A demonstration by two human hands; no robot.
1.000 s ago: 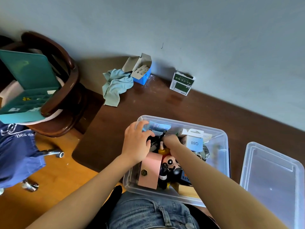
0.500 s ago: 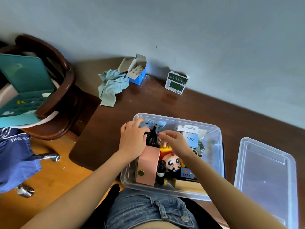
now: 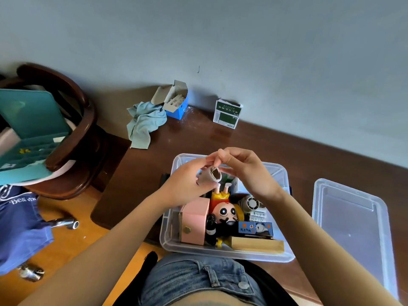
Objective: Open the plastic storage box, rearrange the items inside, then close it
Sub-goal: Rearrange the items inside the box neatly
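- Both hands up out of the box vs 0.5 s ago; then they were down among the items, now above the far half w/ a small grey-brown pouch (image 3: 210, 174) lifted between them.
- Left hand (image 3: 187, 186): fingers curled round the pouch body, gripping it.
- Right hand (image 3: 247, 171): thumb + forefinger pinch the pouch's top edge, other fingers loosely bent; pouch mouth open twd camera.
- 1 clear plastic storage box (image 3: 170, 235) on dark wood table (image 3: 287, 151), open, just in front of the person's lap.
- 1 clear lid (image 3: 353, 221) flat on table, right of box, apart from it.
- Inside box, counted: 1 pink box (image 3: 195, 221), 1 doll (image 3: 226, 212) upside down w/ 2 legs up, 1 panda card box (image 3: 256, 228), 1 wood block (image 3: 257, 246), 1 small fan (image 3: 250, 203). Others too hidden to count.
- Table far edge: 1 blue carton (image 3: 176, 102), 1 green-white carton (image 3: 227, 114), 1 teal cloth (image 3: 144, 123).
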